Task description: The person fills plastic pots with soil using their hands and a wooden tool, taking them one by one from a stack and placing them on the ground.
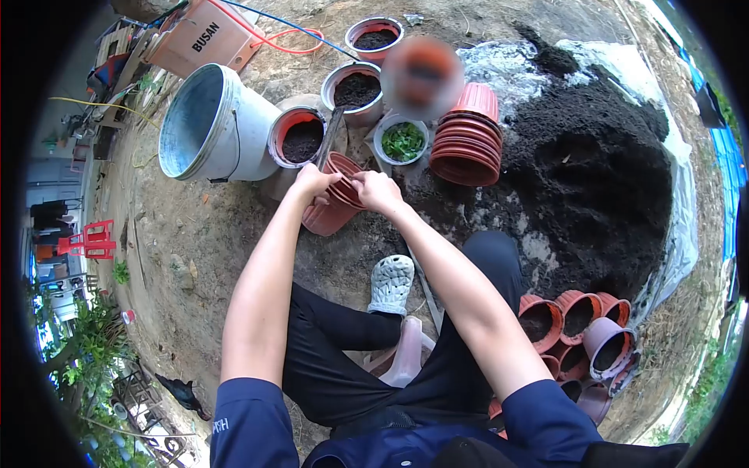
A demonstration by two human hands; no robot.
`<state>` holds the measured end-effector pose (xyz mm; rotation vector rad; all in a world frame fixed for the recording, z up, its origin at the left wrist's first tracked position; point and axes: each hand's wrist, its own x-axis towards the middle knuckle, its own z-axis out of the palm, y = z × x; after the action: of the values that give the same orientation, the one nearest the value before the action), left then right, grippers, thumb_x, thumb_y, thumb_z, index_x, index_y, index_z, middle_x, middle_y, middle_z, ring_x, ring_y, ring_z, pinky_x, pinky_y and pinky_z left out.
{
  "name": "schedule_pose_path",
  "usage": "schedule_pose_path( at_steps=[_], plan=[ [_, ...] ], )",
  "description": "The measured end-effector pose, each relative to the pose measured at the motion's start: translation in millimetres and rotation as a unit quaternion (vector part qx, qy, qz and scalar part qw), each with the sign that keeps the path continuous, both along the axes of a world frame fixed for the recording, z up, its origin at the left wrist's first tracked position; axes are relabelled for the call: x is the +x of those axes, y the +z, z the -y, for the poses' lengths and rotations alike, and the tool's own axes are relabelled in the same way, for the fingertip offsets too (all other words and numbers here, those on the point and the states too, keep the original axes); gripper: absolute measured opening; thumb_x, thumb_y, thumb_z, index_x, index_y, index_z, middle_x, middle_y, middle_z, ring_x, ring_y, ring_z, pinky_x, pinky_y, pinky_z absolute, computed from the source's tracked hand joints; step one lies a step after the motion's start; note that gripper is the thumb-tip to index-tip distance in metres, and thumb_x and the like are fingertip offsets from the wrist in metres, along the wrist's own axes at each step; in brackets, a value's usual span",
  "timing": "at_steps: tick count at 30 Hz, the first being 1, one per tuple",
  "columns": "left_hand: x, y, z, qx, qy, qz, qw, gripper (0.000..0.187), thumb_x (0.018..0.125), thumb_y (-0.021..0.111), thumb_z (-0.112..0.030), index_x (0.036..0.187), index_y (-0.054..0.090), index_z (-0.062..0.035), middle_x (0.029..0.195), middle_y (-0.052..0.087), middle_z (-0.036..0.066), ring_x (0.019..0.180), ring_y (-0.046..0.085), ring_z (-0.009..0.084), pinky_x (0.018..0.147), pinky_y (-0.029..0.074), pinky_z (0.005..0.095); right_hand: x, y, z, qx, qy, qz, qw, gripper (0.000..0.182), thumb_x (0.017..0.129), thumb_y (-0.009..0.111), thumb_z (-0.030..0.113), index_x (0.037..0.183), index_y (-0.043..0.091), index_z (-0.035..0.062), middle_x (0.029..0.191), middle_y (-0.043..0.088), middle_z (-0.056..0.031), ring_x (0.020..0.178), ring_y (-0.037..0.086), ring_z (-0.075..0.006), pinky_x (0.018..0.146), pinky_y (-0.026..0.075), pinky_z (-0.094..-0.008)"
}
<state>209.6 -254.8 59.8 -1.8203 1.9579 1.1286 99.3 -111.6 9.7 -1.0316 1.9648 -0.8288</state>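
A short stack of terracotta-coloured plastic flower pots (331, 218) lies tilted on the ground in front of me. My left hand (314, 184) grips the rims at the stack's left side. On the right side, the fingers of my right hand (377, 192) pinch a rim. Just beyond are a flower pot filled with dark soil (302, 142) and a soil-filled pot with a white rim (357, 90). A flat stick or blade (333, 134) runs between them and the stack. A white bowl of green leaves (403, 143) sits near my right hand.
A tall stack of pots (466, 148) stands right of the bowl. Dark soil (593, 179) is heaped on a plastic sheet (680, 203). A large white bucket (204, 125) leans at the left, near a BUSAN box (204, 40). Several used pots (579, 316) lie at my right.
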Motion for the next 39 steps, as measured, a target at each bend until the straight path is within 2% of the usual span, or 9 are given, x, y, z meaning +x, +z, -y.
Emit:
schedule_pose_path(
  at_steps=[4, 12, 18, 20, 27, 30, 34, 38, 39],
  plan=[
    [10.1, -17.4, 8.6, 0.007, 0.07, -0.085, 0.994, 0.042, 0.093, 0.081, -0.027, 0.124, 0.063, -0.0052, 0.104, 0.072, 0.009, 0.077, 0.07, 0.0188, 0.062, 0.063, 0.0346, 8.8, -6.8, 6.0, -0.017, -0.001, 0.053, 0.998, 0.03, 0.101, 0.061, 0.035, 0.121, 0.075, 0.0168, 0.111, 0.075, -0.0195, 0.11, 0.071, -0.0385, 0.095, 0.055, -0.05],
    [37.5, -36.9, -19.0, 0.012, 0.175, -0.227, 0.958, 0.076, 0.087, 0.087, -0.036, 0.139, 0.049, 0.002, 0.127, 0.065, 0.016, 0.107, 0.07, 0.0256, 0.076, 0.066, 0.0402, 14.3, -11.7, 1.2, -0.044, -0.017, 0.057, 0.997, 0.028, 0.1, 0.061, 0.035, 0.113, 0.074, 0.0143, 0.105, 0.076, -0.018, 0.103, 0.072, -0.0395, 0.09, 0.055, -0.0519],
    [33.9, -38.2, -20.2, -0.045, 0.158, -0.2, 0.966, 0.065, 0.091, 0.083, -0.033, 0.134, 0.05, 0.0045, 0.126, 0.064, 0.019, 0.106, 0.07, 0.0276, 0.071, 0.068, 0.0405, -3.9, 14.2, -7.1, -0.103, -0.081, -0.001, 0.991, 0.026, 0.101, 0.061, 0.029, 0.102, 0.072, 0.0055, 0.092, 0.075, -0.0231, 0.093, 0.073, -0.0421, 0.082, 0.055, -0.0535],
    [30.4, -34.8, -20.4, -0.053, 0.138, -0.187, 0.971, 0.061, 0.092, 0.083, -0.033, 0.13, 0.051, 0.0017, 0.119, 0.064, 0.013, 0.101, 0.069, 0.0241, 0.071, 0.067, 0.0418, -20.4, 24.5, -12.8, -0.111, -0.037, -0.056, 0.992, 0.021, 0.098, 0.062, 0.022, 0.095, 0.073, 0.0037, 0.09, 0.075, -0.0223, 0.091, 0.075, -0.0402, 0.081, 0.056, -0.0526],
    [35.5, -46.3, -33.4, -0.031, 0.182, -0.213, 0.959, 0.071, 0.091, 0.083, -0.028, 0.141, 0.044, 0.0047, 0.132, 0.062, 0.021, 0.111, 0.07, 0.0307, 0.074, 0.068, 0.0441, -68.3, 73.6, -30.3, -0.119, -0.099, -0.019, 0.988, 0.027, 0.096, 0.064, 0.028, 0.113, 0.074, 0.0108, 0.105, 0.075, -0.0217, 0.101, 0.073, -0.0394, 0.09, 0.056, -0.0497],
    [31.2, -46.5, -42.5, -0.032, 0.187, -0.238, 0.952, 0.073, 0.09, 0.083, -0.025, 0.142, 0.043, 0.0062, 0.134, 0.061, 0.024, 0.111, 0.07, 0.0328, 0.072, 0.069, 0.0454, -68.4, 55.2, -35.8, -0.059, -0.034, 0.003, 0.998, 0.052, 0.089, 0.075, 0.042, 0.126, 0.066, 0.0062, 0.117, 0.074, -0.0214, 0.111, 0.071, -0.0388, 0.096, 0.055, -0.0497],
    [32.0, -48.4, -58.0, -0.036, 0.224, -0.254, 0.94, 0.086, 0.087, 0.085, -0.019, 0.15, 0.034, 0.0097, 0.139, 0.057, 0.029, 0.108, 0.072, 0.0359, 0.067, 0.07, 0.0446, -31.9, 21.5, -31.4, -0.001, 0.096, -0.031, 0.995, 0.063, 0.087, 0.077, 0.043, 0.135, 0.058, 0.0061, 0.121, 0.073, -0.0218, 0.114, 0.07, -0.0383, 0.102, 0.054, -0.0481],
    [35.7, -55.8, -71.2, -0.122, 0.215, -0.143, 0.958, 0.081, 0.081, 0.09, -0.026, 0.142, 0.049, 0.0094, 0.14, 0.058, 0.027, 0.107, 0.073, 0.0322, 0.06, 0.069, 0.037, -4.1, 4.0, -26.0, -0.058, 0.099, -0.058, 0.992, 0.033, 0.092, 0.066, 0.019, 0.124, 0.066, 0.0104, 0.108, 0.075, -0.0231, 0.105, 0.073, -0.0387, 0.092, 0.056, -0.05],
    [35.7, -57.1, -77.5, -0.164, 0.205, -0.096, 0.96, 0.079, 0.081, 0.09, -0.03, 0.139, 0.053, 0.0089, 0.138, 0.06, 0.026, 0.109, 0.072, 0.0324, 0.068, 0.068, 0.0386, 0.3, 7.3, -25.2, -0.06, 0.104, -0.058, 0.991, 0.033, 0.092, 0.066, 0.019, 0.124, 0.066, 0.0104, 0.108, 0.075, -0.0231, 0.105, 0.073, -0.0387, 0.092, 0.056, -0.05]
  ],
)
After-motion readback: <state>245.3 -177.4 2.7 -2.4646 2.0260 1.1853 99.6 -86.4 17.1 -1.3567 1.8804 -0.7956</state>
